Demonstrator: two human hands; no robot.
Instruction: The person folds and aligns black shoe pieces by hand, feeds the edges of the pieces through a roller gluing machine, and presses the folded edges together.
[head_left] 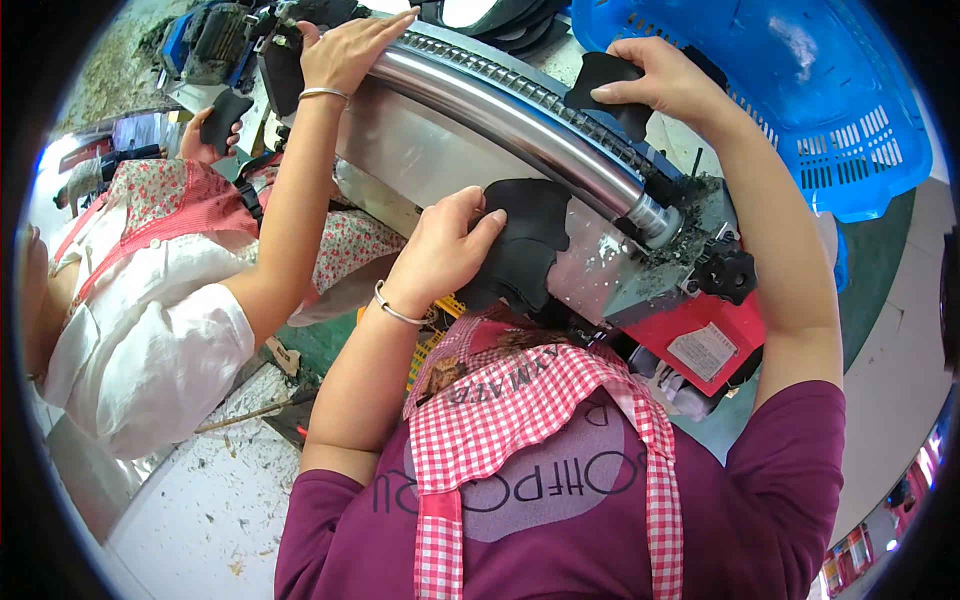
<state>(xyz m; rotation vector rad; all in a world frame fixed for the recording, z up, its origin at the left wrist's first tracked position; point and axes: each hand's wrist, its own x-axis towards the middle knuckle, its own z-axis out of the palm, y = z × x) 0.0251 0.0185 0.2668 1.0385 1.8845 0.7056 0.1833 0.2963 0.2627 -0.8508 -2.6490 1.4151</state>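
My left hand (447,243) pinches a stack of thin black shaped pieces (520,240), perhaps foam or rubber, in front of a machine's shiny metal roller (500,125). Beyond the roller's right half, my right hand (665,85) grips another black piece (606,80) between thumb and fingers. That piece hangs over the far side of the machine. A toothed or coiled bar (530,90) runs along behind the roller. Dark scraps lie around the roller's right end, next to a black knob (724,277).
A co-worker's hand (350,52) rests at the roller's left end; their other hand holds a black piece (226,118). A blue plastic basket (850,190) stands at the far right. Below the roller's right end is a red box-like part (710,340) with a label.
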